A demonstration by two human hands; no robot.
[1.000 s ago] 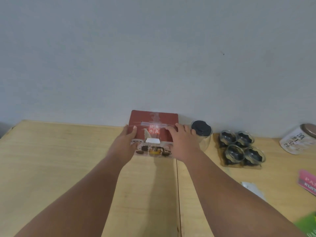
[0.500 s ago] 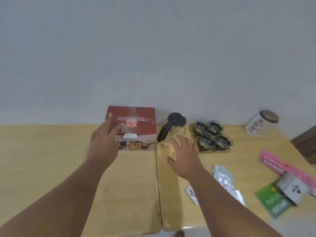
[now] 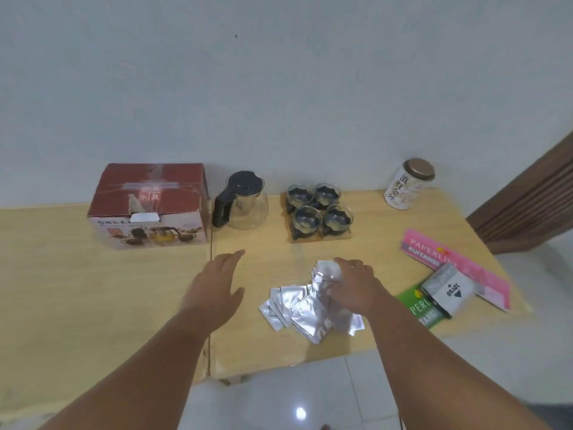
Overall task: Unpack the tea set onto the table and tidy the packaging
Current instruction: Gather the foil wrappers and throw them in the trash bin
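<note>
- Tea set is unpacked: glass teapot point(image 3: 245, 201) and four cups point(image 3: 319, 207) stand on the table point(image 3: 93, 290) at 12 o'clock.
- Box point(image 3: 150, 206) sits closed at 11 o'clock, just beside the teapot.
- My right hand point(image 3: 356, 287) rests on the foil packets point(image 3: 307, 302), fingers curled; a firm grip I cannot confirm.
- My left hand point(image 3: 217, 287) hovers flat, fingers apart, empty.
- Remaining, I judge: gather the packets.

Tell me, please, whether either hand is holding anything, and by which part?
The right hand rests on the silver foil packets, at the pile's upper right; a closed grip cannot be told. The left hand is open, holding nothing.
</note>
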